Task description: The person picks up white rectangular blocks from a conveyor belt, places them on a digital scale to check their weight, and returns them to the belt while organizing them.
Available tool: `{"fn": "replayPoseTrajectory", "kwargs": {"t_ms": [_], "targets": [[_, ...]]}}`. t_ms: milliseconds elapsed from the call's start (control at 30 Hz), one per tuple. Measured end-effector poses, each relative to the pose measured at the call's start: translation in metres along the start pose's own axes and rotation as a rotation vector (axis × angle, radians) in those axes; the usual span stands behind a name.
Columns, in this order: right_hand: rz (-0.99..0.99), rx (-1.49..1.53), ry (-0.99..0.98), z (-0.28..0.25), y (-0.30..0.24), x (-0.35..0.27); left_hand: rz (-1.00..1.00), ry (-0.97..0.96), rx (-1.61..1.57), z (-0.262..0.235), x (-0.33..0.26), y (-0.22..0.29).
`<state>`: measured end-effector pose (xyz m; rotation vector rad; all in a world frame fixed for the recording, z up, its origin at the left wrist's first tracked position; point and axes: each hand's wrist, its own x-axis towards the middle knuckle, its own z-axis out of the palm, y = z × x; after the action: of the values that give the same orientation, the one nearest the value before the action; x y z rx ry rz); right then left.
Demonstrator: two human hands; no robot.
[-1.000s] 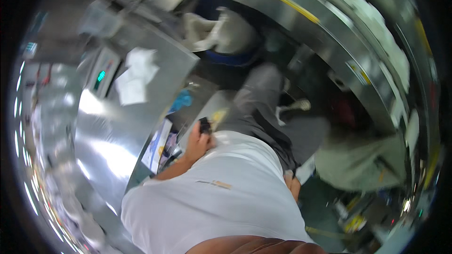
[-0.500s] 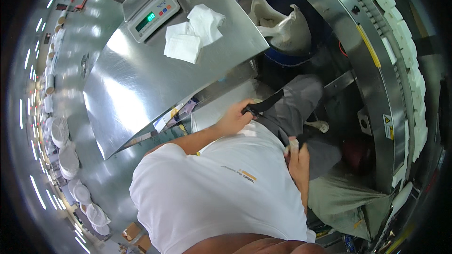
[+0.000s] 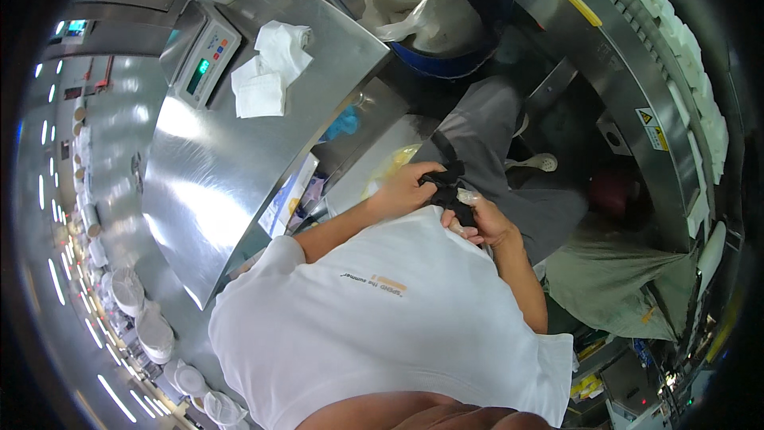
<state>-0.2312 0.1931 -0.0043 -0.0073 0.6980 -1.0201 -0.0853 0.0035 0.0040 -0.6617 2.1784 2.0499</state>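
Between our fingers, low in front of the body, was a black, bunched, fabric-like strap [image 3: 451,197]. Our left hand [image 3: 400,190] had its fingers curled and clamped on the strap's nearer portion; our right hand [image 3: 492,223], with pale, translucent fingertip coverings [image 3: 469,197], seemed to pinch the other portion between thumb and fingers. Just beyond our fingers, away from the chest, spread the grey cloth trousers [image 3: 481,131]; on the chest side, the white short-sleeved shirt [image 3: 374,334] came right up beside them. Doing this well, we judged, called for a firm grip on both portions, the strap turned flat without twists, and the shirt's edge clear of the pinch.
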Motion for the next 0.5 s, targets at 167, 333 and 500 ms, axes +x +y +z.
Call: {"fn": "replayPoseTrajectory", "kwargs": {"t_ms": [167,333,500], "targets": [[-0.121,-0.016,0.219,0.019,0.007,-0.003,-0.051,0.033,-0.007,0.005,-0.01,-0.007],[-0.396,0.118,0.22,0.018,0.025,-0.021,-0.05,0.137,0.009,0.022,-0.015,0.008],[-0.462,0.114,0.292,0.013,0.048,-0.018,0.055,0.028,0.171,0.027,-0.011,0.016]]}}
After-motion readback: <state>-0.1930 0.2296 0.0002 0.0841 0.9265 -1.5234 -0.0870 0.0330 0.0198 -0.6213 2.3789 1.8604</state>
